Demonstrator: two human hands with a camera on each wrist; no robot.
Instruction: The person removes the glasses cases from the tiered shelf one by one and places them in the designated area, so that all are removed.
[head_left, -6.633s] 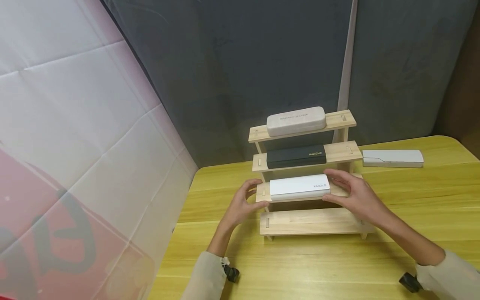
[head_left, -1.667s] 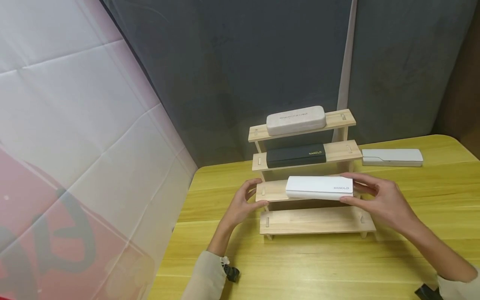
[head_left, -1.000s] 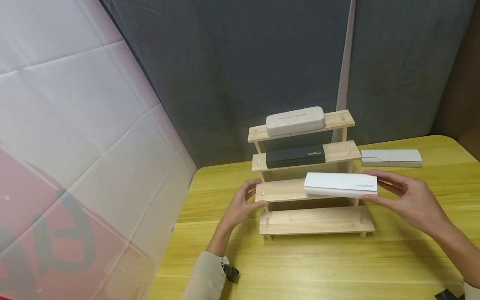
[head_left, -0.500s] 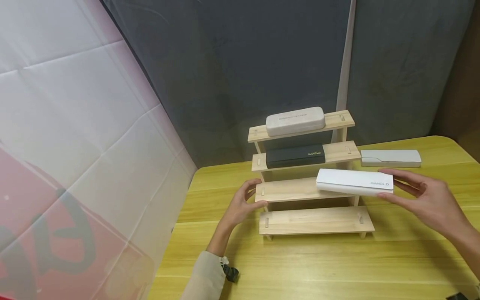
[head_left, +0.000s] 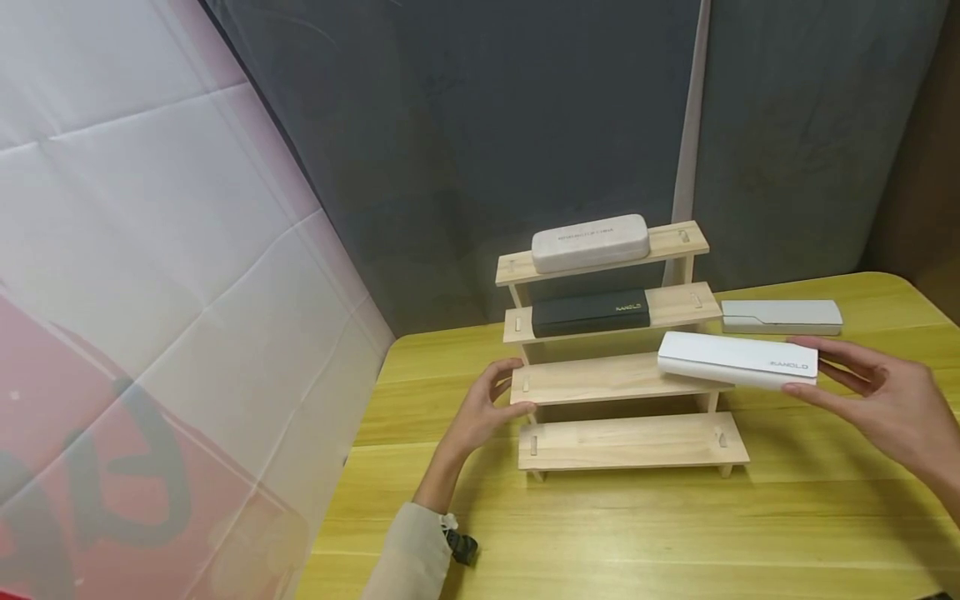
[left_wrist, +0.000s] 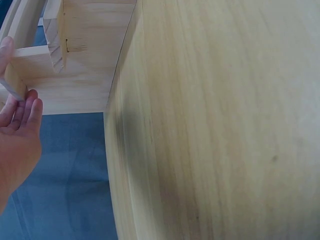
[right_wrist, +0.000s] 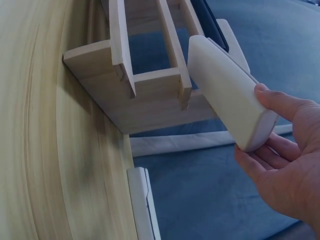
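Observation:
At the right end of the stepped wooden stand (head_left: 630,446), my right hand (head_left: 892,400) pinches a white glasses case (head_left: 731,354) by its right end, thumb in front and fingers behind. The case is off the shelf and slightly tilted, its left end still over the second tier from the bottom. The right wrist view shows the same white glasses case (right_wrist: 227,95) apart from the stand, between thumb and fingers. My left hand (head_left: 480,408) grips the left end of that tier; in the left wrist view its fingers (left_wrist: 35,112) curl round the board's end.
A marbled whitish case (head_left: 591,243) lies on the top tier, with a black glasses case (head_left: 591,313) one tier below. Another white case (head_left: 782,317) lies on the yellow wood-grain table (head_left: 637,533), right of the stand. A grey curtain (head_left: 450,150) hangs behind.
My right hand has lifted the white glasses case from the second-lowest tier and moved it right, past the stand's end. The left hand has stayed on the stand.

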